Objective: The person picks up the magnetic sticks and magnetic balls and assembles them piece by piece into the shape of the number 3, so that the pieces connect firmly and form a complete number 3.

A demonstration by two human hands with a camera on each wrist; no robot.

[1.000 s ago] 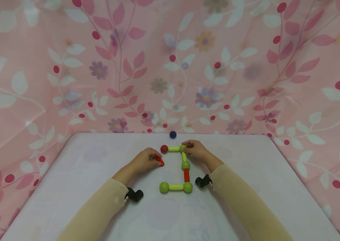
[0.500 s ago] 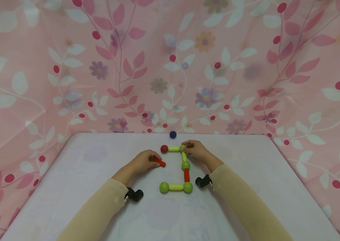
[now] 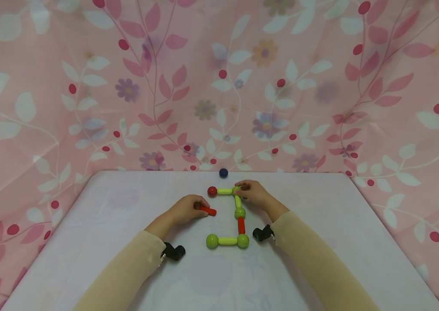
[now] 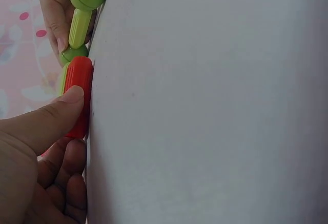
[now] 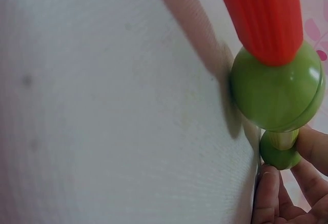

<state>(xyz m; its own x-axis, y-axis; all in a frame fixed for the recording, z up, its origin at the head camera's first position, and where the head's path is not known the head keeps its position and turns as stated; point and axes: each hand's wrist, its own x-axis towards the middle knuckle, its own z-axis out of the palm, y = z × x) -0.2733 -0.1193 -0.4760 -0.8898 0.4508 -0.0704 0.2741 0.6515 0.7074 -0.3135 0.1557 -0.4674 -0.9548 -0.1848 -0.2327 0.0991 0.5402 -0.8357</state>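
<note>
My left hand [image 3: 186, 210] pinches a loose red rod [image 3: 209, 211] between thumb and fingers. In the left wrist view the thumb lies along this red rod [image 4: 79, 98]. Over at the far right corner of a ball-and-rod chain, my right hand [image 3: 256, 193] grips a green ball [image 5: 279, 157]. From there a yellow-green rod [image 3: 225, 191] runs left to a red ball [image 3: 212, 191]. Another yellow-green rod [image 3: 238, 202] leads nearer to a middle green ball [image 3: 240, 213], then a fixed red rod [image 3: 241, 225]. The near side has a corner green ball [image 3: 243, 241], a rod [image 3: 227, 241] and an end green ball [image 3: 212, 241].
A dark blue ball [image 3: 223, 172] sits alone near the back edge of the white-covered table [image 3: 126, 268]. Pink floral cloth [image 3: 203, 86] hangs behind the table and at its sides. A black wrist camera [image 3: 174, 251] shows beside the left sleeve.
The loose red rod has turned in the left hand's fingers, and its free end now points right. The right hand keeps its place on the green ball, and the chain has not visibly moved.
</note>
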